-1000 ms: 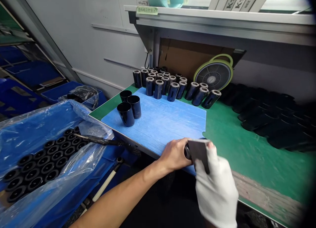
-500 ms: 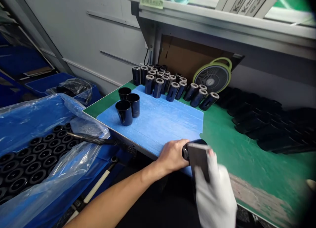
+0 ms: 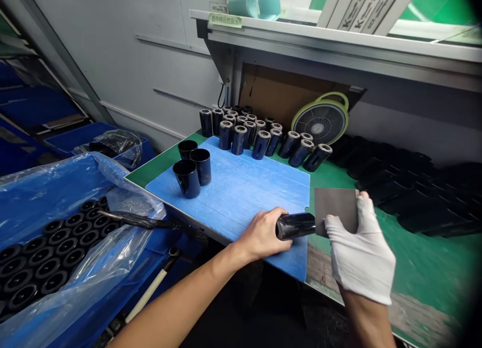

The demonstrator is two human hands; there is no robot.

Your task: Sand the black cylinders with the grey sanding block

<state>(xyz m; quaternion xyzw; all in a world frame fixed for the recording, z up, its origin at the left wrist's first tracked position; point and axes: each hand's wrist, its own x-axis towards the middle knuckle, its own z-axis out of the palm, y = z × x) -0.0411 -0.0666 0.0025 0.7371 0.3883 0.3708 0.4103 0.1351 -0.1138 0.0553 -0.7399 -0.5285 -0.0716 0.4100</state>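
Note:
My bare left hand (image 3: 265, 233) is closed around one end of a glossy black cup (image 3: 297, 226), which lies sideways over the front of the blue mat (image 3: 241, 187). In a white glove with bare fingertips, my right hand (image 3: 359, 242) grips a flat grey square sanding pad (image 3: 337, 207) by its edges. The pad's left edge is right by the cup's far end; whether they touch I cannot tell. Three upright black cups (image 3: 187, 179) stand open end up at the mat's left side.
Several black cylinders (image 3: 260, 145) stand at the back of the table, before a green-rimmed fan (image 3: 320, 122). More dark cylinders (image 3: 414, 187) lie stacked at right. A plastic-lined blue crate (image 3: 109, 172) with black parts is at left. A shelf (image 3: 320, 36) overhangs the table.
My right hand and the sanding pad have moved right, off the front of the cup, and the pad now shows its flat face. More of the cup is visible in my left hand.

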